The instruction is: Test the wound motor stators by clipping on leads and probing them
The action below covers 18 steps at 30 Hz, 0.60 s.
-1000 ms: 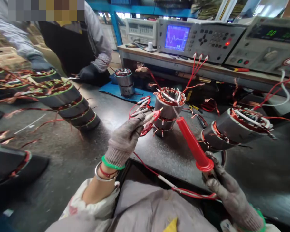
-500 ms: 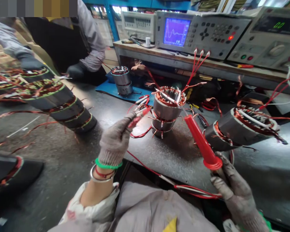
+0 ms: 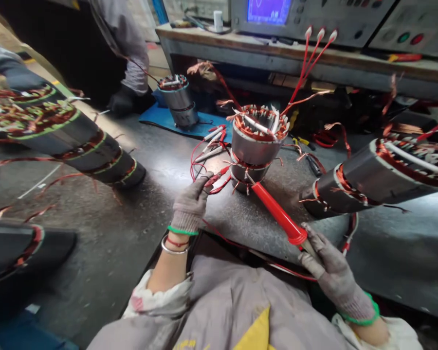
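In the middle of the metal bench stands a stator core (image 3: 257, 145) with copper windings and white sleeving around its top, on top of another one. My gloved right hand (image 3: 330, 270) grips a thick red test probe (image 3: 277, 210). The probe's thin metal tip meets a small wire end at the front, between the stacked cores, though exact contact is hard to tell. My gloved left hand (image 3: 191, 206) pinches a red alligator clip (image 3: 219, 176), its nose close to the stack's left side. Several red and white clip leads (image 3: 213, 146) lie behind it.
A leaning stack of stators (image 3: 91, 146) lies left, another (image 3: 379, 175) right. A co-worker's gloved hand (image 3: 122, 99) is near a stator (image 3: 178, 104) on a blue mat (image 3: 151, 119). Behind stands a shelf (image 3: 211, 41) with a tester screen (image 3: 268, 10). Pliers (image 3: 314, 163) lie behind the stack.
The probe has come down from the stator's top to its lower front. My left hand with the clip has moved right, nearer the stack. The view has tilted down.
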Motion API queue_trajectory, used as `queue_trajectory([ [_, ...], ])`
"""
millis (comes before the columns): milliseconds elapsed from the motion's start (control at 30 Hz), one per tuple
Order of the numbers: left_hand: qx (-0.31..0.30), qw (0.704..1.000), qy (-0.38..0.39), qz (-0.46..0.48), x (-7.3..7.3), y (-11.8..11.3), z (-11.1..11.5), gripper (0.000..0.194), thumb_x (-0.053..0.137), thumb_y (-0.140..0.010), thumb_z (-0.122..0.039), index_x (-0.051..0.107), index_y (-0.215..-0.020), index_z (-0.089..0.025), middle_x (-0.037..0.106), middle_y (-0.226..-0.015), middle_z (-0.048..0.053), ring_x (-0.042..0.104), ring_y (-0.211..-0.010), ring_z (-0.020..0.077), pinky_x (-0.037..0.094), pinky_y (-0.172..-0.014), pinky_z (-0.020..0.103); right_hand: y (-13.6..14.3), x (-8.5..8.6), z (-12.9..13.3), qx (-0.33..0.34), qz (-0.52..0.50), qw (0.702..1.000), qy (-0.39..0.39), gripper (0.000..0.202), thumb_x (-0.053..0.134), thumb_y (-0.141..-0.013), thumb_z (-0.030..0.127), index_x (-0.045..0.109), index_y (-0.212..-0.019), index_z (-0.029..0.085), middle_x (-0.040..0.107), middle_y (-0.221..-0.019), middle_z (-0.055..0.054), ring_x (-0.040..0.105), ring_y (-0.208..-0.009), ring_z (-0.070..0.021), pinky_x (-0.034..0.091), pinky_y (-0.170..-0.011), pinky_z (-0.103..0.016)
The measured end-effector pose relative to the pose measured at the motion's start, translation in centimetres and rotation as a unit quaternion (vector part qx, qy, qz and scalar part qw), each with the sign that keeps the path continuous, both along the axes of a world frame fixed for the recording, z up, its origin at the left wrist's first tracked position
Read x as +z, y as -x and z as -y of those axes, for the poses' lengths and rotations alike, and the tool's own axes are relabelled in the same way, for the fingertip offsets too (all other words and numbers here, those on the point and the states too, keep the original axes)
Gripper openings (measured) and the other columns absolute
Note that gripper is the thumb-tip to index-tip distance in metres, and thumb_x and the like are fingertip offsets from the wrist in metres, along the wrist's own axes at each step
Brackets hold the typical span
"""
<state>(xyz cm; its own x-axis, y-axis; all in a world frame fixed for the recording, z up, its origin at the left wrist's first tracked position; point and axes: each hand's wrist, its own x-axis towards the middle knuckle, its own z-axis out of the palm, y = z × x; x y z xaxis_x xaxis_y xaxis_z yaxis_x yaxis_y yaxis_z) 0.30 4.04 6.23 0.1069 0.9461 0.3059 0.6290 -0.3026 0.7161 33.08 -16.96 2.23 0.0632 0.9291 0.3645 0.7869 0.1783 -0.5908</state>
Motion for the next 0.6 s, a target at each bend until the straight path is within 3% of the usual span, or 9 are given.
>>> queue_trajectory([
  [133, 0.026, 0.998, 0.036, -0.038, -2.2, -0.4, 0.5, 0.04, 0.053, -0.096, -0.035, 0.073, -0.125, -0.016, 0.077, -0.118, 0.011, 0.074, -0.109, 0.0264, 0.057, -0.097, 0.036, -0.7, -0.5, 1.0, 0.007, 0.057, 0.998, 0.005, 0.061, 0.062, -0.093, 0.025, 0.048, -0.153, 0.026, 0.069, -0.135, -0.01, 0.072, -0.115, -0.0257, 0.06, -0.1, -0.039],
  [233, 0.032, 0.995, 0.077, -0.051, -3.7, -0.6, 0.8, 0.037, 0.056, -0.095, -0.034, 0.074, -0.122, -0.018, 0.08, -0.108, 0.01, 0.076, -0.102, 0.0272, 0.059, -0.092, 0.037, -0.9, -1.1, 1.4, 0.027, 0.092, 0.995, 0.0, 0.057, 0.061, -0.094, 0.024, 0.051, -0.151, 0.027, 0.071, -0.132, -0.01, 0.074, -0.109, -0.0249, 0.061, -0.099, -0.039],
  [333, 0.066, 0.994, 0.07, -0.05, -4.5, -0.7, 0.8, 0.037, 0.057, -0.095, -0.033, 0.074, -0.123, -0.016, 0.079, -0.111, 0.012, 0.076, -0.104, 0.0289, 0.059, -0.094, 0.04, -0.9, -1.6, 1.5, 0.01, 0.091, 0.996, 0.012, 0.053, 0.061, -0.094, 0.026, 0.055, -0.147, 0.025, 0.07, -0.133, -0.01, 0.074, -0.111, -0.0257, 0.061, -0.1, -0.041],
  [433, 0.051, 0.995, 0.073, -0.034, -4.4, -0.8, 0.6, 0.036, 0.055, -0.096, -0.033, 0.074, -0.122, -0.018, 0.079, -0.113, 0.01, 0.075, -0.104, 0.0272, 0.059, -0.096, 0.039, -1.1, -1.5, 1.6, 0.003, 0.082, 0.997, 0.012, 0.05, 0.061, -0.094, 0.029, 0.058, -0.144, 0.023, 0.073, -0.128, -0.01, 0.074, -0.109, -0.0264, 0.063, -0.097, -0.04],
  [500, 0.028, 0.997, 0.064, -0.016, -3.6, -0.7, 0.6, 0.036, 0.055, -0.096, -0.035, 0.073, -0.123, -0.018, 0.078, -0.116, 0.009, 0.075, -0.107, 0.0252, 0.057, -0.098, 0.036, -1.1, -1.0, 1.4, 0.008, 0.067, 0.998, 0.008, 0.051, 0.062, -0.094, 0.028, 0.057, -0.145, 0.025, 0.072, -0.129, -0.01, 0.074, -0.11, -0.0258, 0.062, -0.097, -0.04],
  [600, 0.048, 0.999, 0.023, 0.006, -2.0, -0.6, 0.4, 0.041, 0.054, -0.097, -0.039, 0.071, -0.127, -0.017, 0.076, -0.12, 0.009, 0.073, -0.11, 0.0247, 0.056, -0.1, 0.036, -0.7, 0.0, 0.6, -0.005, 0.025, 1.0, 0.009, 0.056, 0.063, -0.094, 0.027, 0.053, -0.149, 0.027, 0.068, -0.136, -0.009, 0.069, -0.12, -0.0258, 0.06, -0.102, -0.04],
])
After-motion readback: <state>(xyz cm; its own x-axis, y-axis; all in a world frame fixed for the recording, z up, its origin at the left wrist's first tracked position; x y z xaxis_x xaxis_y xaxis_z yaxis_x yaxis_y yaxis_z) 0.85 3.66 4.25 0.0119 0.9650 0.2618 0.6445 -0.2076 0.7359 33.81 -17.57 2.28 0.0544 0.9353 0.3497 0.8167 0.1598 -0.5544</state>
